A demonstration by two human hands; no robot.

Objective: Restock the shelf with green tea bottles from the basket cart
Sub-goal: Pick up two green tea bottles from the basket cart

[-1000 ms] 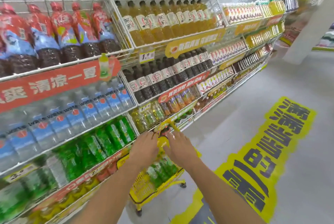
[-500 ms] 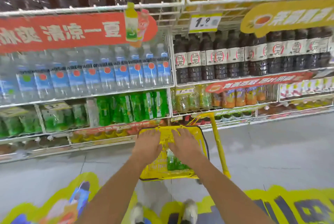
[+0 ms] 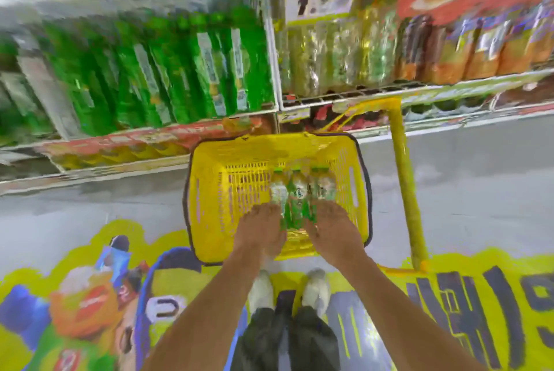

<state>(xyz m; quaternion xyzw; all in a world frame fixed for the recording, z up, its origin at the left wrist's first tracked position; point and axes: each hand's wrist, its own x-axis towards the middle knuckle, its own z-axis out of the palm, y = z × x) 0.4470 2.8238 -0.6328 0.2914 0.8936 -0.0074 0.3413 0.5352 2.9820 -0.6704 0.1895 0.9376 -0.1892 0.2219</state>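
Note:
A yellow basket cart stands on the floor in front of the shelf. Three green tea bottles lie side by side in its right half, caps toward the shelf. My left hand is down inside the basket against the left bottle's lower end. My right hand is against the right bottle's lower end. I see both hands from the back, blurred, so their fingers' hold is unclear. A low shelf level straight ahead holds a row of upright green tea bottles.
The cart's yellow pull handle rises at the right of the basket. Pale yellow drinks and orange ones fill the shelf bay to the right. My white shoes stand on a coloured floor sticker just behind the basket.
The view has swung from along the aisle to straight down at the basket. My hands have moved from the basket's near rim down inside to the bottles.

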